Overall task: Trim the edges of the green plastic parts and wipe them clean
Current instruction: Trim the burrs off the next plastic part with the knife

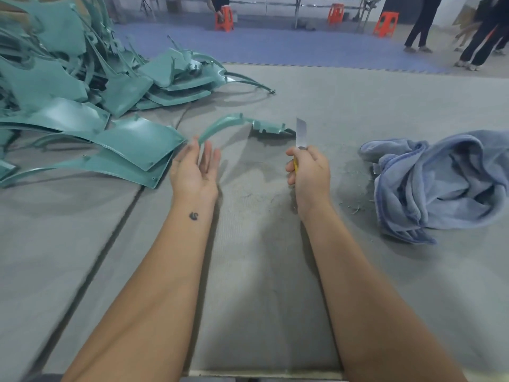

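Curved green plastic part [242, 125], thin, glossy, flanged.

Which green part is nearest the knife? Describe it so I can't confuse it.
Start at the big heap of green parts on the left of the grey mat. Right of it, alone beyond the open left hand, lies a thin curved strip. Unlike the broad stacked panels, it is narrow and arched.

Pile of green plastic parts [68, 86] upper left on grey worktop [275, 244]; one curved green plastic part [242, 125] centre; crumpled blue towel [440, 183] right.
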The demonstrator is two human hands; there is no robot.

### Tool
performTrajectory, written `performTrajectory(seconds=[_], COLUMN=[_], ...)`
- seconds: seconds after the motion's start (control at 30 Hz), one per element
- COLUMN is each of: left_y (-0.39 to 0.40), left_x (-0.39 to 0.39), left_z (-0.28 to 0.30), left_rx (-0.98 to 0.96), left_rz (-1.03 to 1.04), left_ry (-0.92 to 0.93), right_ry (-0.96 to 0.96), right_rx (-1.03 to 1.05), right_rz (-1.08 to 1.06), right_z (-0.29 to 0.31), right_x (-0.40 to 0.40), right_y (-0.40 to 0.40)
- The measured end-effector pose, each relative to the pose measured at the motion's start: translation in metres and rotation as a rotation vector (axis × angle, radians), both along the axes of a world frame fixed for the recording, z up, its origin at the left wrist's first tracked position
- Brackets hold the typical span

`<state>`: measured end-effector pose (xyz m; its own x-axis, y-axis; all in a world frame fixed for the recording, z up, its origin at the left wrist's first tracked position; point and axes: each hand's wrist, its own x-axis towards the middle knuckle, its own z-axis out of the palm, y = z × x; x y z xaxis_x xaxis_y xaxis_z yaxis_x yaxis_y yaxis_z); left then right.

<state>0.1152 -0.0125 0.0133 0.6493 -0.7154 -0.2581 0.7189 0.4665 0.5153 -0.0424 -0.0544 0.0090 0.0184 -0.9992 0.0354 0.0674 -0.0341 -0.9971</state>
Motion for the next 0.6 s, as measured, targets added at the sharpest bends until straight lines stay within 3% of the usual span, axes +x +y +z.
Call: performTrajectory(seconds=[0.07,0.2,0.27,0.33,0.43,0.53,0.6], left_y=[-0.003,-0.007,-0.008,-0.008,-0.006,-0.004,-0.004], left_x=[0.001,-0.006,-0.012,-0.018,-0.021,-0.02,-0.021], left_z=[-0.002,-0.008,-0.011,-0.01,-0.01,-0.009,-0.008], left_rx=[0.132,0.525,0.594,0.567,0.476,0.473,0.466], left_rz=[0.021,-0.076,-0.178,-0.228,-0.277,-0.293,-0.298], left_ry=[-0.114,-0.856,-1.111,-1.185,-1.144,-1.171,-1.089], right_ry=[0.007,0.017,0.033,0.069,0.118,0.055,-0.007], right_rx=[0.008,0.001,-0.018,-0.042,-0.069,-0.058,-0.043], right_rz=[0.012,0.011,0.011,0.012,0.003,-0.015,-0.041], right_z=[0.0,0.0,-0.001,-0.003,-0.005,-0.004,-0.002], right_x=[0.0,0.0,0.0,0.001,0.002,0.0,-0.002], right_y=[0.0,-0.002,-0.002,-0.003,-0.005,-0.006,-0.006])
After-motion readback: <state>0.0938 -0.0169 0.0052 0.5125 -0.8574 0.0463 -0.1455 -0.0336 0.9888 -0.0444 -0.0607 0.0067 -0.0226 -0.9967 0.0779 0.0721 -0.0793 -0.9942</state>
